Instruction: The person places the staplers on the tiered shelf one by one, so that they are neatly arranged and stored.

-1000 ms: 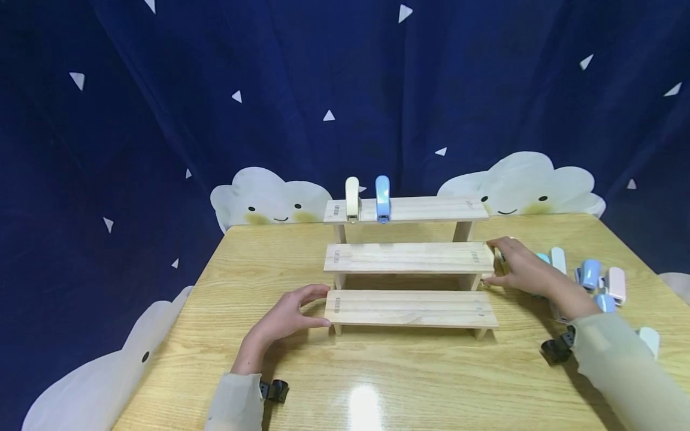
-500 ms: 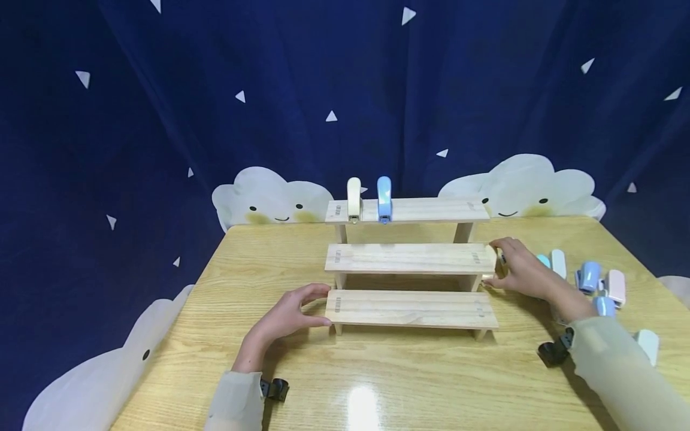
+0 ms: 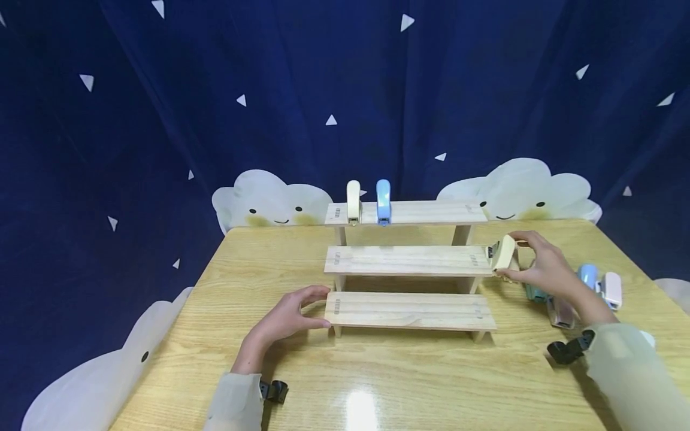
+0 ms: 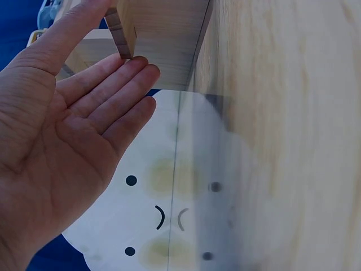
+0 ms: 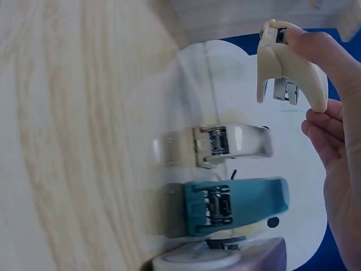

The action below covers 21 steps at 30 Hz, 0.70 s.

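Observation:
A three-step wooden shelf (image 3: 404, 260) stands mid-table. My left hand (image 3: 288, 312) holds the left end of its lowest board (image 3: 404, 311), thumb at the front edge and fingers at the back; the left wrist view shows the board end (image 4: 123, 28) between them. Just off the middle board's right end, my right hand (image 3: 547, 266) pinches a cream stapler (image 3: 504, 252), raised above the table and tilted. The right wrist view has this stapler (image 5: 299, 68) between thumb and fingertips. A second cream stapler (image 3: 353, 202) and a blue stapler (image 3: 383, 202) sit on the top board.
Right of the shelf, several staplers lie on the wooden table (image 3: 259, 257), including a blue one (image 3: 589, 275) and a pink one (image 3: 611, 290). White (image 5: 245, 141) and teal (image 5: 248, 204) staplers show in the right wrist view. A dark blue curtain (image 3: 323, 60) hangs behind.
My right hand has shifted right from the shelf's side and lifted the cream stapler into view. The left hand keeps its place on the lowest board.

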{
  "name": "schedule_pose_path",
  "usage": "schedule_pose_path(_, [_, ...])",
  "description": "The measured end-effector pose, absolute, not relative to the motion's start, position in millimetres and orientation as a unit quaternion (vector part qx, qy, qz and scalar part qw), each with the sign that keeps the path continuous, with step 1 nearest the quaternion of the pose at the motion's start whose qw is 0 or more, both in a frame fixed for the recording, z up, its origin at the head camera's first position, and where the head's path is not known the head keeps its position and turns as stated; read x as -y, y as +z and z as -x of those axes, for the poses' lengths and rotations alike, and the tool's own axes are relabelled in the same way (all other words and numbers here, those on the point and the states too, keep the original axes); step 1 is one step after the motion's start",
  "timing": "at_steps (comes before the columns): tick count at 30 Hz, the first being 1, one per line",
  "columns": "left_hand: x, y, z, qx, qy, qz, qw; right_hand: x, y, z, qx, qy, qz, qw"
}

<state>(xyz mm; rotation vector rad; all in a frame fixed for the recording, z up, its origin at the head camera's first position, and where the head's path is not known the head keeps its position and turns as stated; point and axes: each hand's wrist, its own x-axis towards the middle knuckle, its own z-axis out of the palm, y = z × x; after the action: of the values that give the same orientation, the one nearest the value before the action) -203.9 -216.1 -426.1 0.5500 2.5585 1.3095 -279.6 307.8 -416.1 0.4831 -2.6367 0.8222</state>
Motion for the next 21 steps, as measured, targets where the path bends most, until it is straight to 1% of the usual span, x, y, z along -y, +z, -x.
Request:
schedule_pose_path(8, [215.1,-426.4,204.6,-0.871,0.44,-0.195,0.103,-316.6,-400.6,270.3,0.918,0.327,-0.145,0.173])
schedule_pose_path(11, [215.4,-427.2,204.8,-0.872,0.437,-0.195,0.102,-318.4,-394.5,268.5,0.914,0.333,-0.141,0.184])
schedule_pose_path(15, [215.4,-428.4,205.0,-0.871,0.439,-0.195,0.102,-317.2,-386.1,266.3,0.899,0.349,-0.146,0.22])
schedule_pose_path(21, [215.0,-427.6,205.0,-0.868,0.444,-0.194,0.104,-310.0,-369.7,266.0,0.858,0.385,-0.194,0.279])
